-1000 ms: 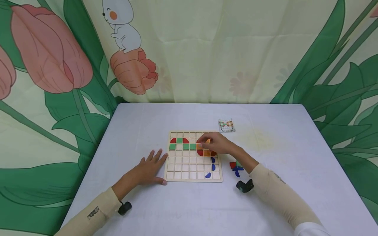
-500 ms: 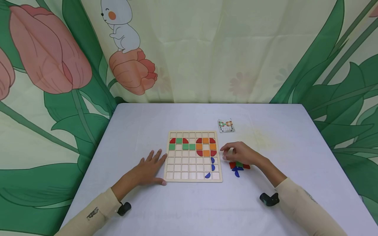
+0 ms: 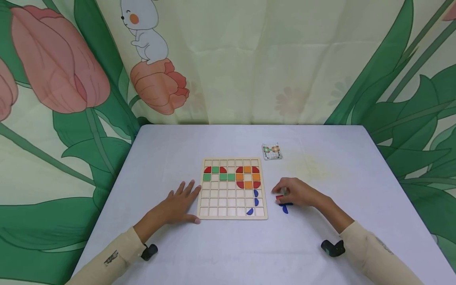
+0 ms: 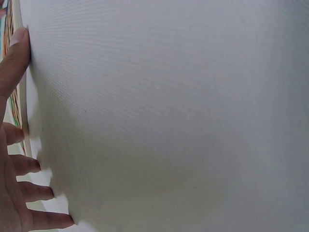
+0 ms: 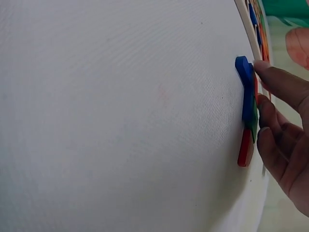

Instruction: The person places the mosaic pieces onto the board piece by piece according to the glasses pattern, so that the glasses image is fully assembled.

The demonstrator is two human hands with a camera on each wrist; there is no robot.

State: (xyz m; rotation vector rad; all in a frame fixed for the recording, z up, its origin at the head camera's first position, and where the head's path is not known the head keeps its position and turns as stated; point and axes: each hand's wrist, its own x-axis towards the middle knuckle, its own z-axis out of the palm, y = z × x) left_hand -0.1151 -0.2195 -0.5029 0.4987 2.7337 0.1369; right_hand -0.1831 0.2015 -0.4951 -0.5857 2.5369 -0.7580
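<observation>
A wooden grid board (image 3: 215,202) lies flat on the table, holding red, green and orange pieces in its upper rows. Several blue half-round pieces (image 3: 256,193) sit in its right-hand cells. My left hand (image 3: 178,206) rests beside the board with fingers spread, fingertips and thumb at its left edge. To the right of the board, my right hand (image 3: 298,192) bends over a small pile of loose pieces. In the right wrist view, thumb and fingers stand apart near a blue piece (image 5: 247,94), a green piece (image 5: 254,121) and a red piece (image 5: 245,147). The hand partly hides the pile.
A small pattern card (image 3: 272,151) lies behind the board's right corner. A white cloth covers the table (image 3: 228,253). Behind the table hangs a printed curtain (image 3: 228,59) with tulips. Each wrist carries a small black camera (image 3: 333,248).
My right hand has left the board's upper right, where an orange piece now shows, and moved right and down to the loose pile. The left hand stays in place.
</observation>
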